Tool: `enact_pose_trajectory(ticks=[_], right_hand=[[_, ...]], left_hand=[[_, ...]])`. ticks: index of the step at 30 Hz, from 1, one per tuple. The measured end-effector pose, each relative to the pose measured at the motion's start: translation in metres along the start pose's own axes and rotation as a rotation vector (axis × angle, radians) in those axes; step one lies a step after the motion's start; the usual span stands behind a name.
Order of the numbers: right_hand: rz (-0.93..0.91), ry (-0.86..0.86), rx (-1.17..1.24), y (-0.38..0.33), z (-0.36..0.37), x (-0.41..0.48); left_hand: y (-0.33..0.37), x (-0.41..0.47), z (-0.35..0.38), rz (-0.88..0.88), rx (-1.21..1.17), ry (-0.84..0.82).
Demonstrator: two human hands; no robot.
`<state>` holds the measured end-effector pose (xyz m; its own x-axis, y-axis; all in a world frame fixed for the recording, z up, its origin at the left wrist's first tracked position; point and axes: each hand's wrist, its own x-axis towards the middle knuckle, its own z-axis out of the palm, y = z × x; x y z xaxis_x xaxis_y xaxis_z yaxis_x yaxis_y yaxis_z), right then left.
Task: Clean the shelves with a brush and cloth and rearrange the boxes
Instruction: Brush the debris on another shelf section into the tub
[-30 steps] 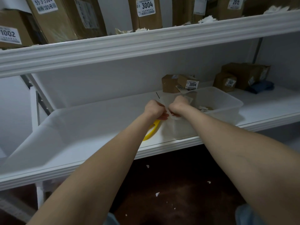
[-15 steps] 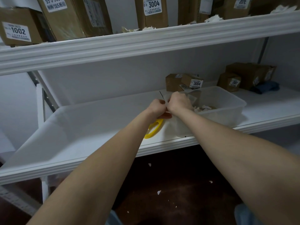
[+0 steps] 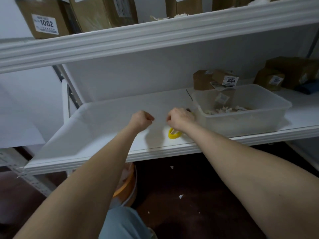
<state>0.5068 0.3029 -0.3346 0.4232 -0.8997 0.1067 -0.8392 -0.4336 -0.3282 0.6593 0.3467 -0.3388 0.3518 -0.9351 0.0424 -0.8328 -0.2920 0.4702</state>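
On my screen, at the far left, a cardboard box with label 1002 (image 3: 43,19) stands on the upper shelf (image 3: 155,37), and more boxes stand in a row beside it. Below, the lower shelf (image 3: 103,128) is white, and both arms reach onto it. The left hand (image 3: 141,119) is clenched into a fist above the shelf surface, and I see nothing inside it. Near it, to the right, is the right hand (image 3: 180,118). Its fingers are curled around the brush (image 3: 174,134), whose yellow loop handle comes out under the wrist and lies on the shelf close to the front edge. The bristle end is hidden by the hand.

Just beside the right hand stands a clear plastic bin (image 3: 259,118) with white scraps (image 3: 224,110) on its bottom. Behind the bin, against the back wall, a small box with label 3004 (image 3: 222,78) leans on another box. Further right there are two more brown boxes (image 3: 269,80), and the blue cloth (image 3: 308,87) lies beside them at the edge of the view. Under the shelf, on the dark floor, I see an orange and white bucket (image 3: 126,185).
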Motion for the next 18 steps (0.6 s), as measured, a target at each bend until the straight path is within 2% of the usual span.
enact_pose_trajectory(ticks=[2, 5, 14, 18], right_hand=[[-0.024, -0.092, -0.035, -0.005, 0.018, -0.003], [-0.028, -0.167, -0.084, -0.003, 0.032, -0.005], [0.040, -0.054, -0.101, 0.004, 0.047, 0.003], [0.107, -0.072, 0.035, 0.006, 0.050, 0.008]], left_hand=[[-0.019, -0.005, 0.004, 0.002, 0.120, -0.033], [-0.042, -0.009, 0.011, -0.035, 0.161, -0.064], [-0.088, -0.011, 0.018, -0.075, 0.126, 0.043], [-0.099, -0.013, 0.014, -0.112, 0.075, 0.112]])
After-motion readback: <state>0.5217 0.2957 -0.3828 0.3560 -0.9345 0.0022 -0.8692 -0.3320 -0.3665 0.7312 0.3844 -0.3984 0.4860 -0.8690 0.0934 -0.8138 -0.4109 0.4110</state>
